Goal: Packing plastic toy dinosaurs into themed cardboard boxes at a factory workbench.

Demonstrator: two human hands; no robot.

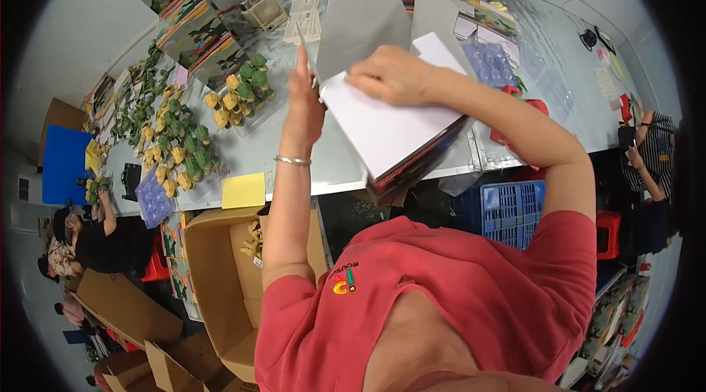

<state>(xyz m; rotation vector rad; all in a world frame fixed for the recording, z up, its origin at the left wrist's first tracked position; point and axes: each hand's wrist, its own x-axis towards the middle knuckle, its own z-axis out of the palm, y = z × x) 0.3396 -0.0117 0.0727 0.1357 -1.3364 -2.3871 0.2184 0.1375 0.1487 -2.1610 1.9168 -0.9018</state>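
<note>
A cardboard box (393, 123) with white inner flaps and a dark printed side is tilted at the table's front edge. At its left side my left hand (303, 101) stands upright, wearing a bangle, with a thin flap seen edge-on between thumb and fingers. My right hand (390, 76) lies over the top, its fingers curled and pressed to the white flap. The curled fingertips are partly hidden. Beyond the box stands a large grey-white panel (364, 20) of carton.
Yellow-and-green artificial flowers (176, 145) cover the table's left, near printed boxes (202, 28) and a small fan (265, 13). Clear plastic trays (489, 61) lie at right. Below are an open brown carton (220, 274) and a blue crate (511, 212). Other people sit at both sides.
</note>
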